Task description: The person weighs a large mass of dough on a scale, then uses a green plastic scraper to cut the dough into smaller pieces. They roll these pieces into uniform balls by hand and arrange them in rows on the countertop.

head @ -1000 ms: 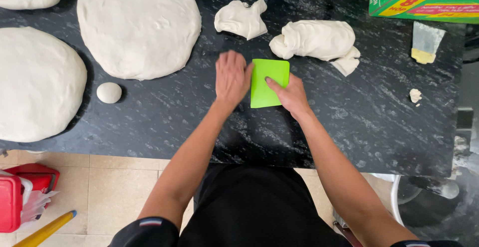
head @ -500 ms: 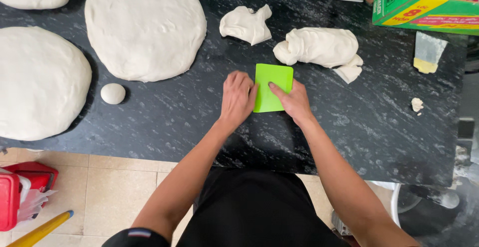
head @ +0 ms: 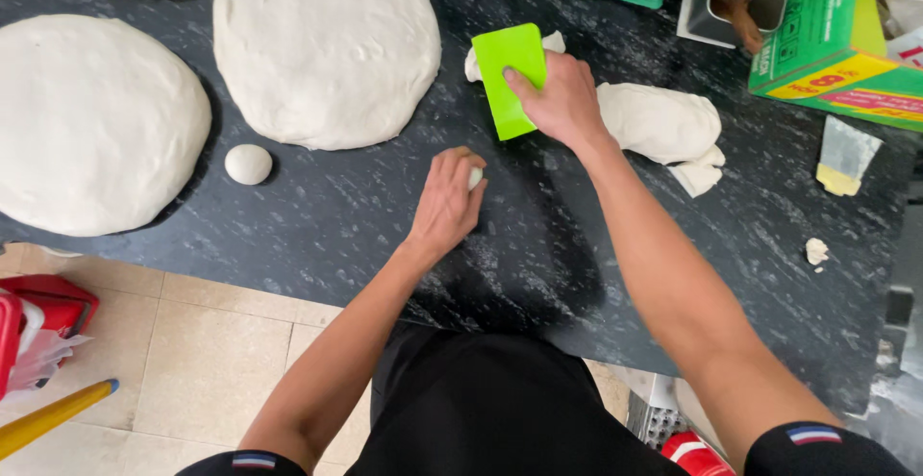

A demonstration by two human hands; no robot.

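Lifted off the counter, green scraper (head: 510, 77) in right hand (head: 562, 101) grip; left hand (head: 447, 197) cups dough piece (head: 475, 177).

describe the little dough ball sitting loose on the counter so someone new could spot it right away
Start at the dark speckled counter and find the two big flattened dough rounds, one at the left edge and one at top centre. The small dough ball lies in the gap below them, touching neither. It alone is a tiny smooth sphere, far smaller than any other dough lying loose.
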